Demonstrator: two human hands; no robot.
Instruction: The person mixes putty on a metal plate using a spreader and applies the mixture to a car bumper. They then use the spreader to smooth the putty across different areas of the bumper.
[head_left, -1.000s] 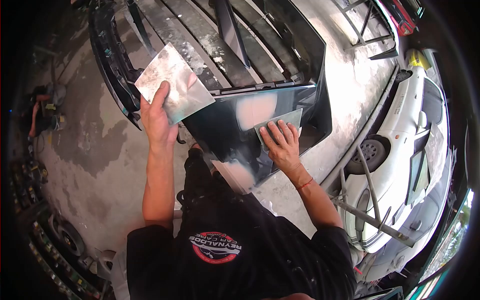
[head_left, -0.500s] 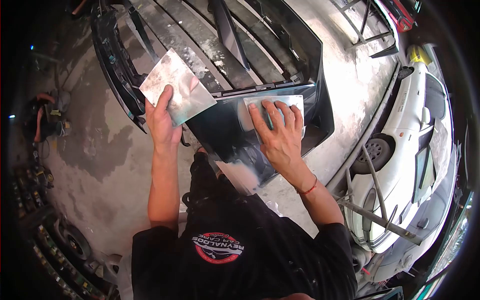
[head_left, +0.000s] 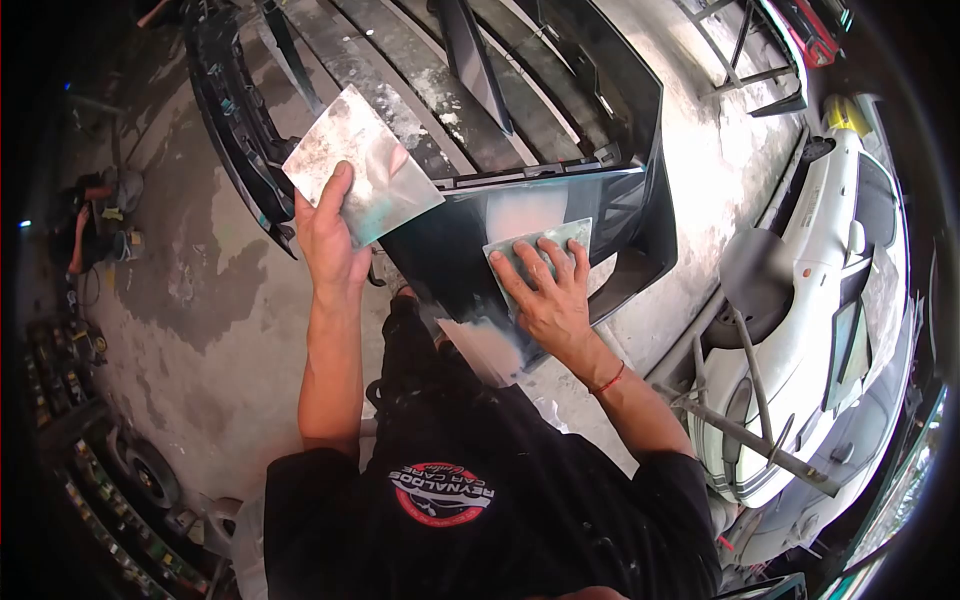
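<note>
My left hand grips a thin, square, smudged mixing plate by its lower corner, the thumb lying on top. Greyish smears and a small pink lump show on that plate. Fingers bent, my right hand presses a flat, pale greenish putty spreader against the black car bumper. Directly above the spreader is a pale filler patch on the bumper. A second whitish patch lies at the bumper's near lower edge. My right palm and fingers hide part of the spreader.
Slats of a stained rack lie behind the bumper. A white car stands on the right behind metal bars. Another person is at the far left, and a tyre lies at lower left.
My right hand has drawn the spreader down toward me and slightly left, uncovering the pale filler patch. The left hand holds the plate nearly where it was.
</note>
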